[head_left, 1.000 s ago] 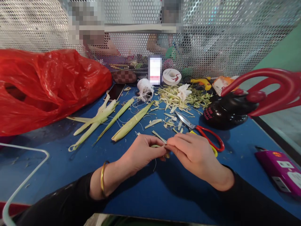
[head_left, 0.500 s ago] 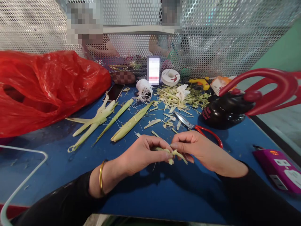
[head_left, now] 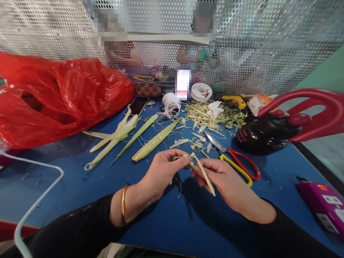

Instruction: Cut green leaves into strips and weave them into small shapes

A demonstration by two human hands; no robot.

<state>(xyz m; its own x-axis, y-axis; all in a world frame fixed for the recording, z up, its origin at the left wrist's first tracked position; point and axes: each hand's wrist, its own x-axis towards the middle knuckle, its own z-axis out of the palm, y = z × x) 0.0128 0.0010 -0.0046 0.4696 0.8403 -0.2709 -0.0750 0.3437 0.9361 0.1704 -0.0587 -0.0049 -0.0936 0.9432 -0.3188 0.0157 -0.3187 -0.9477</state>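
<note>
Between my two hands is a pale green strip of corn husk [head_left: 206, 176], folded or knotted at its upper end. My left hand [head_left: 164, 171] pinches that folded end between thumb and fingers, and a thin white thread [head_left: 180, 187] hangs below. The curled fingers of my right hand [head_left: 225, 181] close on the strip near the fold, its loose tail lying across them. Just behind my right hand lie scissors [head_left: 229, 157] with one red and one yellow handle. Beyond my left hand rest a long, closed corn husk [head_left: 156, 140] and a split, opened husk [head_left: 114, 138].
A red plastic bag [head_left: 88, 93] fills the left side. At the back are white thread [head_left: 171, 104], a white spool [head_left: 201, 92] and a pile of husk scraps [head_left: 204, 116]. A black pot-shaped object [head_left: 262, 138] and a purple power strip [head_left: 321, 204] stand right. Two people sit behind the perforated screen.
The strip's tail now stretches out longer, down and right across my right hand. My right hand sits slightly lower, uncovering the scissors' yellow handle. The whole view has shifted a little.
</note>
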